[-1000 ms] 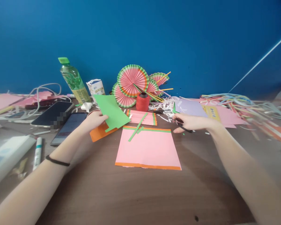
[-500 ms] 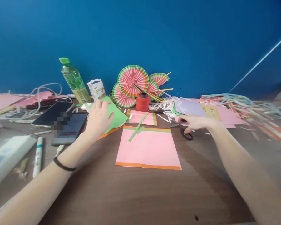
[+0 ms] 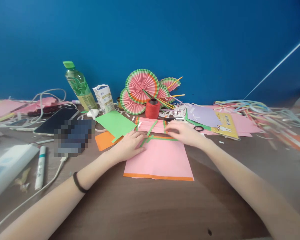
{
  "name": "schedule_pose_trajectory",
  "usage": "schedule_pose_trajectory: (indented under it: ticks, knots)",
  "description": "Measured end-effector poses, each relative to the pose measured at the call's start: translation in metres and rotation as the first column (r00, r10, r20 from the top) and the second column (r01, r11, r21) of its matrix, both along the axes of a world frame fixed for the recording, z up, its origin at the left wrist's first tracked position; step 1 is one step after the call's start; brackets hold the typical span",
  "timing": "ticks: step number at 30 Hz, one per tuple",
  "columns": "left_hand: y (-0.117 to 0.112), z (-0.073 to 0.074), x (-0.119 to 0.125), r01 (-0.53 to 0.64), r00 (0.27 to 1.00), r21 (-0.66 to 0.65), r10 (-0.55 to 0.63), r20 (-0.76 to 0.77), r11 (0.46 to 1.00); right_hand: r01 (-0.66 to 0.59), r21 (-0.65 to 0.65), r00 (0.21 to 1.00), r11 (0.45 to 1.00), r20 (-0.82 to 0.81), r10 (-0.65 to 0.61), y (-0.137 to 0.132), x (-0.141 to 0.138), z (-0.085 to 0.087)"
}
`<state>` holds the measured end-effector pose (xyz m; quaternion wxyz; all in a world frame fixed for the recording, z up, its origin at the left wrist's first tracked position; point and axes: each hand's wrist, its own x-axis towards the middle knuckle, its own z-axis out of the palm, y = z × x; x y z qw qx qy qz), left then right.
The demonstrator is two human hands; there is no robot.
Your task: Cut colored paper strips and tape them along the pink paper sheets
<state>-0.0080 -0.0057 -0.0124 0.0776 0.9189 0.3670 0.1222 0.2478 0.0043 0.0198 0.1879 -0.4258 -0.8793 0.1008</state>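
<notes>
A pink sheet (image 3: 160, 160) with an orange bottom edge and a green strip along its top lies in front of me on the brown table (image 3: 145, 210). My left hand (image 3: 128, 146) rests on the sheet's upper left corner, fingers stretched toward a loose green strip (image 3: 150, 131) and holding nothing. My right hand (image 3: 183, 133), slightly blurred, hovers flat over the sheet's upper right edge, fingers pointing left, empty. Behind the sheet lies a pleated pink piece (image 3: 151, 124). Black-handled scissors (image 3: 198, 128) lie on the table just right of my right hand.
A green sheet (image 3: 116, 122) over an orange one (image 3: 102, 140) lies to the left, beside two phones (image 3: 55, 120) and a marker (image 3: 40, 163). At the back stand a bottle (image 3: 78, 86), a carton (image 3: 104, 97), paper fans (image 3: 141, 85) and a red spool (image 3: 152, 108). Paper scraps and sheets (image 3: 202, 115) litter the right.
My left hand let go of the green sheet and moved right onto the pink sheet. My right hand left the scissors on the table and moved left to the sheet's top edge.
</notes>
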Motion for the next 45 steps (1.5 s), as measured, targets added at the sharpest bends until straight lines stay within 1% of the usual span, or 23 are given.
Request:
schedule_pose_trajectory:
  ticks: [3,5,7,9,12,15,18,21,23,25,29,32,34,36,40,42,45]
  knots:
    - [0.000,0.001,-0.001,0.041,0.999,0.024,-0.041,-0.023,0.999,-0.218,0.011,0.976,0.976,-0.013,0.218,-0.008,-0.022,-0.016]
    - [0.000,0.003,-0.002,0.056,0.998,0.035,-0.055,-0.041,0.998,-0.254,0.016,0.967,0.967,0.009,0.253,-0.012,-0.029,-0.025]
    - [0.000,0.003,-0.002,0.060,0.997,0.047,-0.058,-0.045,0.997,-0.233,0.030,0.973,0.972,0.005,0.233,-0.014,-0.032,-0.031]
    - [0.000,0.002,-0.001,0.060,0.998,0.060,-0.058,-0.028,0.996,-0.218,0.034,0.975,0.975,-0.023,0.219,-0.014,-0.033,-0.034]
    - [0.000,0.001,0.000,0.065,0.998,0.062,-0.066,0.015,0.996,-0.221,0.013,0.971,0.975,-0.093,0.221,-0.015,-0.033,-0.035]
    - [0.000,0.001,0.000,0.059,0.997,0.048,-0.061,0.047,0.997,-0.171,-0.020,0.973,0.985,-0.164,0.166,-0.016,-0.034,-0.036]
    - [0.002,0.001,-0.003,0.007,0.998,0.065,-0.011,0.062,0.998,-0.084,-0.060,0.975,0.995,-0.212,0.069,-0.017,-0.035,-0.036]
    - [0.005,-0.001,-0.007,-0.077,0.996,0.095,0.072,0.053,0.993,-0.022,-0.131,0.968,0.991,-0.249,-0.011,-0.018,-0.035,-0.035]
    - [0.006,-0.001,-0.009,-0.125,0.991,0.104,0.120,0.054,0.987,-0.016,-0.179,0.960,0.984,-0.278,-0.035,-0.019,-0.035,-0.034]
    - [0.007,-0.001,-0.011,-0.155,0.987,0.104,0.149,0.063,0.982,-0.035,-0.216,0.953,0.976,-0.300,-0.032,-0.021,-0.036,-0.035]
    - [0.008,-0.001,-0.010,-0.147,0.988,0.084,0.142,0.063,0.986,-0.066,-0.225,0.945,0.972,-0.328,-0.011,-0.023,-0.039,-0.041]
    - [0.005,-0.001,-0.006,-0.153,0.987,0.113,0.146,0.068,0.982,-0.092,-0.203,0.941,0.975,-0.338,0.019,-0.024,-0.041,-0.045]
    - [-0.002,-0.002,0.000,-0.181,0.982,0.147,0.171,0.076,0.973,-0.109,-0.197,0.940,0.974,-0.339,0.037,-0.024,-0.041,-0.046]
    - [-0.011,-0.004,0.008,-0.189,0.982,0.153,0.182,0.060,0.970,-0.115,-0.199,0.941,0.973,-0.335,0.043,-0.024,-0.041,-0.045]
    - [-0.027,-0.010,0.020,-0.100,0.992,0.090,0.107,-0.073,0.991,-0.099,-0.207,0.949,0.973,-0.313,0.030,-0.026,-0.042,-0.041]
    - [-0.029,-0.013,0.021,-0.086,0.989,0.054,0.092,-0.115,0.995,-0.075,-0.218,0.956,0.973,-0.294,0.008,-0.027,-0.042,-0.038]
    - [-0.030,-0.013,0.020,-0.093,0.988,0.024,0.095,-0.125,0.995,-0.003,-0.249,0.974,0.969,-0.218,-0.053,-0.024,-0.038,-0.034]
